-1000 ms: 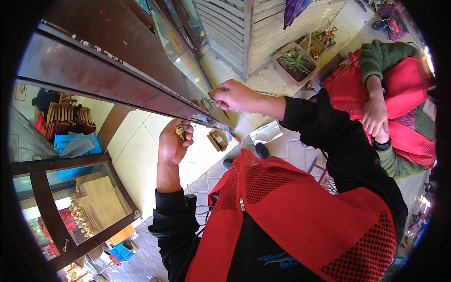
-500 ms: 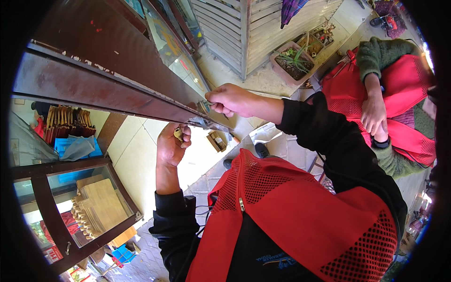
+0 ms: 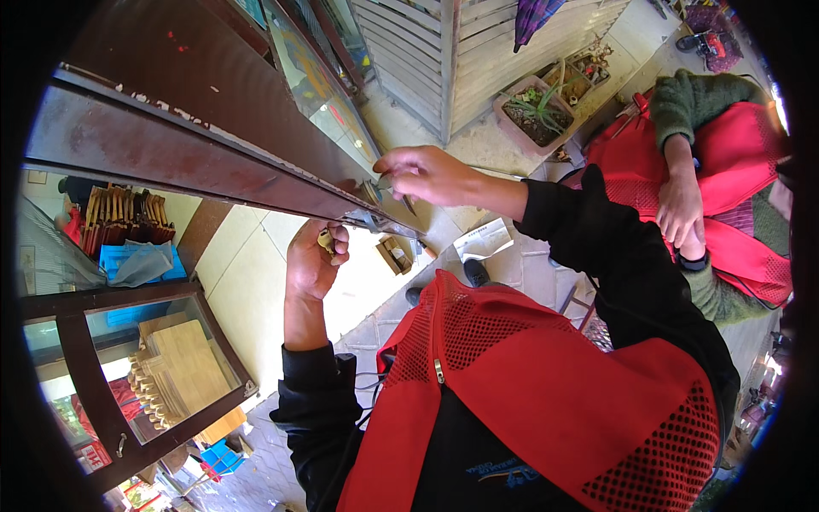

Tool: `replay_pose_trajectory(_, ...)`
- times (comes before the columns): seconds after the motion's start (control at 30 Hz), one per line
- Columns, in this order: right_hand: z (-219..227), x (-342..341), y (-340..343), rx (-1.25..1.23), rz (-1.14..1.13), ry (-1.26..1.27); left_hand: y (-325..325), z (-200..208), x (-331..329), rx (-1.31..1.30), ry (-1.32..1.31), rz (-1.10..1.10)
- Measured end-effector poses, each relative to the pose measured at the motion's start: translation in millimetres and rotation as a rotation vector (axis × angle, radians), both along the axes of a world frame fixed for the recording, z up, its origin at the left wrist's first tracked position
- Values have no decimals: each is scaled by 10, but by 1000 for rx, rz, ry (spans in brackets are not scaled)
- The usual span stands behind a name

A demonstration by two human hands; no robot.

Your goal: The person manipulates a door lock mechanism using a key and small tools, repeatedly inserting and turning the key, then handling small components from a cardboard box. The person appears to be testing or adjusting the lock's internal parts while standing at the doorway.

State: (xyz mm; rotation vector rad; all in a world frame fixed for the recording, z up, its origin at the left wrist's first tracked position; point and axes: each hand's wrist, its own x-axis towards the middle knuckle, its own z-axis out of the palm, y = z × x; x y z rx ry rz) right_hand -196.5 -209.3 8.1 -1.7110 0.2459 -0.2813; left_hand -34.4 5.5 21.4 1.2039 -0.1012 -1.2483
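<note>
Grasping, with the left hand [image 3: 312,263], a small brass-coloured piece [image 3: 326,240], rounded like a knob, between curled fingers and thumb, close beside the edge of a dark brown door [image 3: 205,98]. With the right hand [image 3: 431,176], reaching to the other face of the same door, fingers bent near the end of the edge; something small and greyish at the fingertips, but cannot tell whether pinched or only touched. Between both hands, set in the door edge, a metal fitting [image 3: 368,221].

Nearest to the camera, a red vest [image 3: 554,384] with mesh parts, worn over black clothing, with black sleeves [image 3: 631,264] on both arms. Along the door, chipped paint, with pale spots.

Lower down, on the ground beyond the hands, a small open box [image 3: 393,254], a sheet of paper [image 3: 485,241] and, near the paper, a dark shoe [image 3: 476,273]. To the left, behind a brown glazed frame [image 3: 72,367], pale wooden boards [image 3: 192,363] in a stack; above these, a row of wooden handles [image 3: 128,209].

To the right, a seated person [image 3: 678,209] in red vest and green sleeves, hands together. Farther, a planter [image 3: 510,121] with a spiky green plant [image 3: 537,107], beside a white slatted screen [image 3: 503,64].
</note>
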Motion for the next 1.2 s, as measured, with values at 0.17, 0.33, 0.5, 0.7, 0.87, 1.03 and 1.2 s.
replay_pose_trajectory(0.17, -18, 68, -80, -493, 59, -151, 14, -14, -2, -16, 11, -9)
replay_pose_trajectory(0.33, -79, 83, -102, -1191, 12, -673, 22, -17, -5, -6, 19, 11)
replay_pose_trajectory(0.5, 48, 10, -34, -375, -40, -55, 21, -10, -10, -19, -23, -10)
replay_pose_trajectory(0.7, 182, 36, -193, 471, 196, 346, 33, -17, -20, -4, -29, -2)
replay_pose_trajectory(0.87, 113, 155, -311, 597, 286, 461, 32, -16, -17, -15, -21, -8)
replay_pose_trajectory(1.03, 78, 276, -381, 603, 376, 540, 31, 0, -37, -1, -50, -8)
replay_pose_trajectory(1.2, 108, 262, -367, 626, 336, 530, 22, 31, -51, 0, -96, -17)
